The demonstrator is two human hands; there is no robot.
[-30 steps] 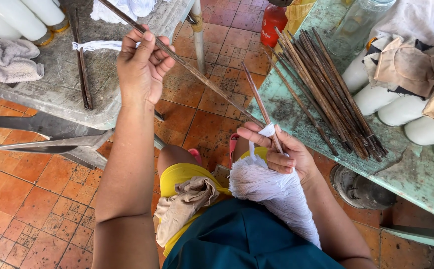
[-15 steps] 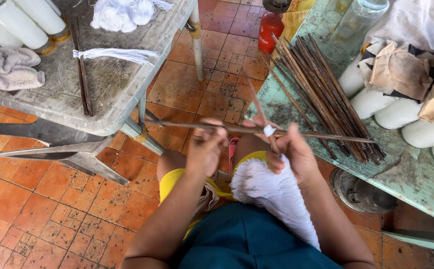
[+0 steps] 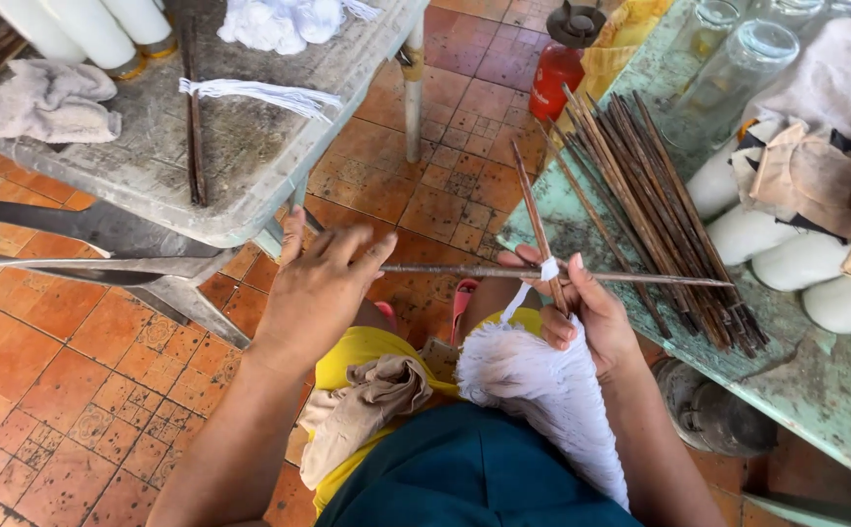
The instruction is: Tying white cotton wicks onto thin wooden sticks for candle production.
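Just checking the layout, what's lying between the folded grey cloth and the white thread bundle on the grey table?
In the head view, a dark stick lies between the grey cloth and the white thread bundle.

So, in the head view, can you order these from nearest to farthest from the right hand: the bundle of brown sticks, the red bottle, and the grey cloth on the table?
From the right hand:
1. Bundle of brown sticks, just beyond it on the green table to the right.
2. Red bottle, on the floor farther ahead.
3. Grey cloth, far across on the grey table to the left.
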